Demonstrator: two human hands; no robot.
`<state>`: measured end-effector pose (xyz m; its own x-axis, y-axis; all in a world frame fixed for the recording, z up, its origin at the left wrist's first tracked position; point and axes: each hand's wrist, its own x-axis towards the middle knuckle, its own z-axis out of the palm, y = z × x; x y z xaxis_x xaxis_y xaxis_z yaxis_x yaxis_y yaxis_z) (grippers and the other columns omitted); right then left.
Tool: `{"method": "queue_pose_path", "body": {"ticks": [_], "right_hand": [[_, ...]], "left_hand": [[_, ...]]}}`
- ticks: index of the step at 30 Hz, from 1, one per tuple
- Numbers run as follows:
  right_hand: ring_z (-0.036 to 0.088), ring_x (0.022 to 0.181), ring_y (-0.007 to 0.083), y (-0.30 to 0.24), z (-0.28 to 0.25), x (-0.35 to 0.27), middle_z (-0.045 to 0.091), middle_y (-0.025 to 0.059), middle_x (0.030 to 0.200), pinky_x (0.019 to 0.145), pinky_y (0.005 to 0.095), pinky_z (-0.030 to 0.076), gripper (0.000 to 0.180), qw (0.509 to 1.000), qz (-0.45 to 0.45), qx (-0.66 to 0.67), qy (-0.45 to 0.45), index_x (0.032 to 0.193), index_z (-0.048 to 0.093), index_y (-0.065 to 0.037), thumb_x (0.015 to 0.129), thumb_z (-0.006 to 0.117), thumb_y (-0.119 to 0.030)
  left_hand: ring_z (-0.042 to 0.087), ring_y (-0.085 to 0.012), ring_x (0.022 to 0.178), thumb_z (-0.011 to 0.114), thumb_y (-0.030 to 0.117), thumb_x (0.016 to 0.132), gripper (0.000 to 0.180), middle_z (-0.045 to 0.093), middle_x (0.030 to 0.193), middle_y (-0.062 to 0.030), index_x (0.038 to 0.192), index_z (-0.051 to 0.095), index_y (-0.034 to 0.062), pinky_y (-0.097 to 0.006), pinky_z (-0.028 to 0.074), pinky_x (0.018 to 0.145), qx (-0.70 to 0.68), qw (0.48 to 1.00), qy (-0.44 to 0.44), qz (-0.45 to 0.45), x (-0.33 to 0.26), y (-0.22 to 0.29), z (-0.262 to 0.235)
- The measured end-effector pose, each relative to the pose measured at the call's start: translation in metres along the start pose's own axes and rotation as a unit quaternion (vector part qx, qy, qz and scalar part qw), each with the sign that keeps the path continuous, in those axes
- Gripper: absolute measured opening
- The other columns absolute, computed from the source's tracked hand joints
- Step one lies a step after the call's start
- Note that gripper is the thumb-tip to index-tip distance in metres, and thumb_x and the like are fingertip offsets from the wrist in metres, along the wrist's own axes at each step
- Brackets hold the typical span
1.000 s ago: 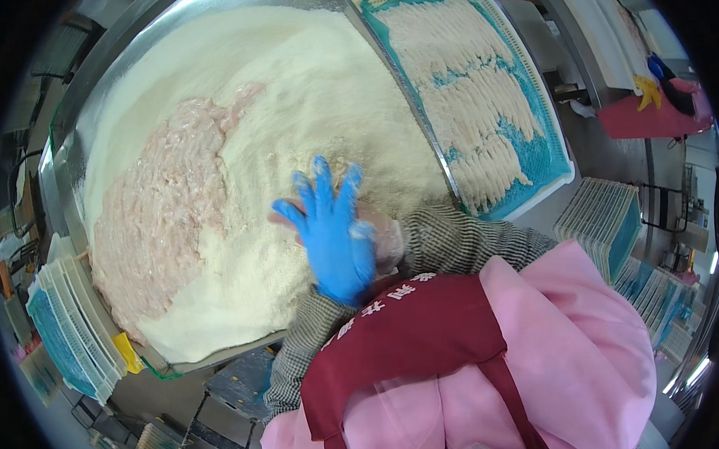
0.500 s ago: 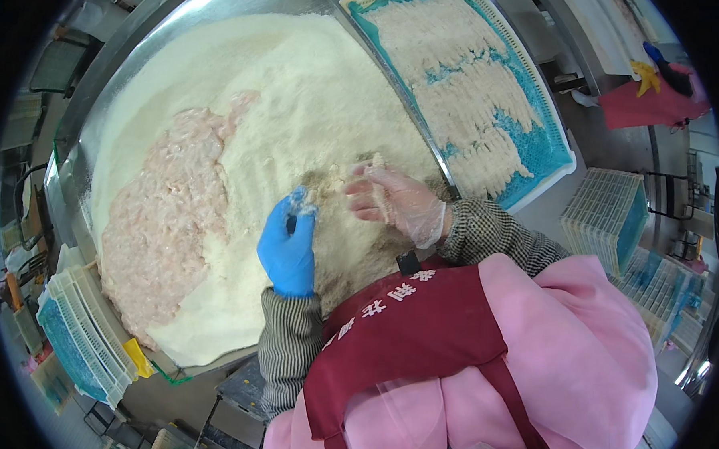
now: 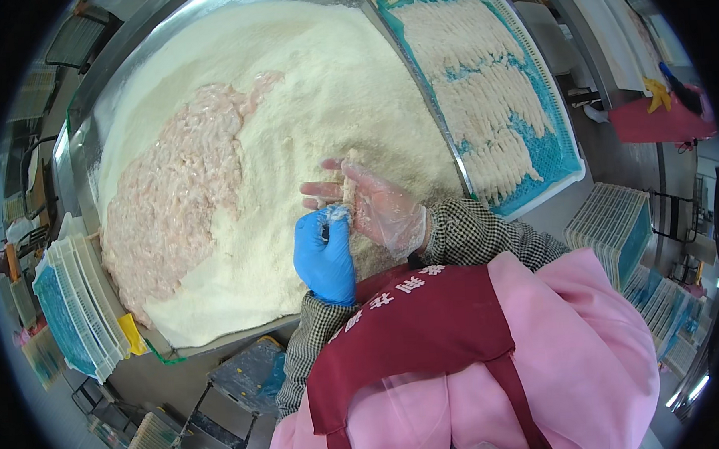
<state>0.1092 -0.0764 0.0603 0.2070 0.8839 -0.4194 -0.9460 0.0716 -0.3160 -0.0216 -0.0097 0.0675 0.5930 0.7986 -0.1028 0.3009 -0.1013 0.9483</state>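
Observation:
A pale, flour-coated strip of meat (image 3: pixel 348 191) runs across the palm of my right hand (image 3: pixel 383 211), which wears a clear glove and is turned palm up with its fingers stretched to the left. The strip's far end rests by the thumb. My left hand (image 3: pixel 325 258), in a blue glove with floury fingertips, pinches at the near end of the strip, close against the right fingers. Both hands are over a broad bed of pale flour (image 3: pixel 321 90) on a metal table. Left of them, a large heap of raw, glistening pink meat pieces (image 3: pixel 174 200) lies on the flour.
Beyond the table's metal edge (image 3: pixel 426 85), at right, a white tray (image 3: pixel 578 172) with blue mesh holds rows of coated strips (image 3: pixel 482 91). Stacked crates (image 3: pixel 608 230) stand at right, with more trays (image 3: pixel 78 305) at left. A red container (image 3: pixel 652 122) sits at far right.
My left hand has moved right to meet the right hand, and its fingertips now touch the strip's near end. The right hand has moved slightly left and turned its palm up more.

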Motion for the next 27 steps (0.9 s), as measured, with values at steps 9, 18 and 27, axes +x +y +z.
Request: {"method": "queue_pose_path", "body": {"ticks": [9, 18, 27], "right_hand": [[0.054, 0.137, 0.0326, -0.004, 0.009, -0.002, 0.047, 0.0239, 0.156, 0.107, 0.0466, 0.054, 0.059, 0.995, 0.002, 0.018, -0.098, 0.158, 0.033, -0.012, 0.114, 0.032, -0.050], [0.061, 0.115, 0.0267, 0.035, -0.044, 0.017, 0.063, 0.0114, 0.132, 0.099, 0.0404, 0.053, 0.051, 0.996, -0.064, -0.058, -0.006, 0.143, 0.052, -0.005, 0.109, 0.053, -0.043], [0.064, 0.112, 0.0263, -0.170, -0.088, -0.094, 0.063, 0.0117, 0.131, 0.093, 0.0373, 0.059, 0.054, 0.991, -0.111, -0.050, 0.057, 0.143, 0.054, -0.004, 0.111, 0.044, -0.046]], "left_hand": [[0.056, -0.0287, 0.125, 0.055, 0.028, 0.108, 0.035, 0.062, 0.133, -0.0174, 0.131, 0.064, 0.0033, -0.042, 0.043, 0.107, 0.190, 0.955, 0.028, 0.224, 0.022, -0.001, -0.016], [0.009, -0.0339, 0.163, 0.025, 0.043, 0.112, 0.070, 0.021, 0.175, -0.0162, 0.168, 0.014, 0.0015, -0.057, -0.008, 0.127, 0.242, 0.936, -0.079, 0.242, 0.037, 0.018, 0.060], [0.016, -0.0372, 0.161, 0.028, 0.037, 0.114, 0.062, 0.028, 0.172, -0.0179, 0.163, 0.030, -0.0014, -0.056, 0.002, 0.129, 0.267, 0.944, -0.069, 0.179, 0.049, -0.015, 0.025]]}}
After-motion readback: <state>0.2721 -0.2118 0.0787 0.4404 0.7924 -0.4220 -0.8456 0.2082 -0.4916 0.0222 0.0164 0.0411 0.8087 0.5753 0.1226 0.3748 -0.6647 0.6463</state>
